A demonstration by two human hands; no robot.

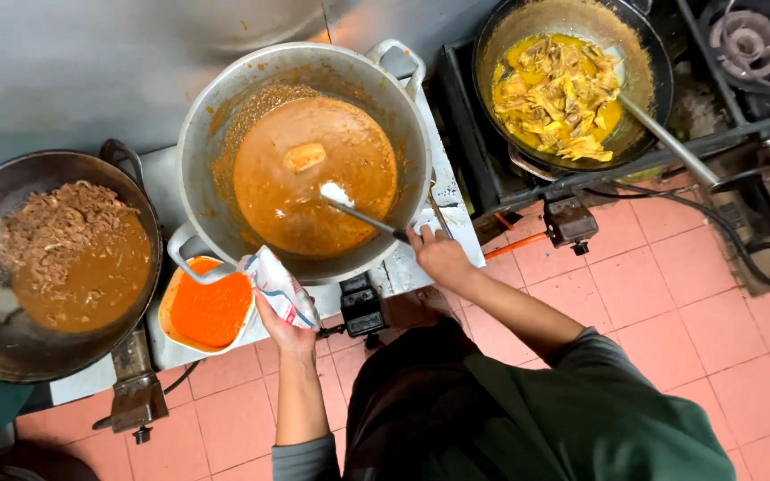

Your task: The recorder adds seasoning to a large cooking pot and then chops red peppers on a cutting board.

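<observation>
Gripping the handle of a metal spoon [363, 214], the right hand [438, 256] had its grip clamped on the near end, at the rim of a large steel pot [198, 151]. The spoon's bowl, carrying a white lump, lay ahead and to the left of that grip, just over the brown sauce [314, 174] filling the pot; a pale chunk floated in the sauce further out from the spoon. The left hand [285, 328] had its grip closed around the lower part of a small white packet [275, 283], held upright below the pot's near rim. Just to the left of this grip stood a pale tub of orange-red paste [210, 309], partly tucked under one of the pot's handles. Further left of it sat a dark wok [2, 191] holding shredded brown meat in gravy. Well to the right of the right hand's grip, and further out, a second dark wok [648, 53] rested on a burner, holding yellow pieces in yellow sauce with a long-handled ladle [666, 138] lying in it. Reddish floor tiles [670, 285] showed beneath both arms.
</observation>
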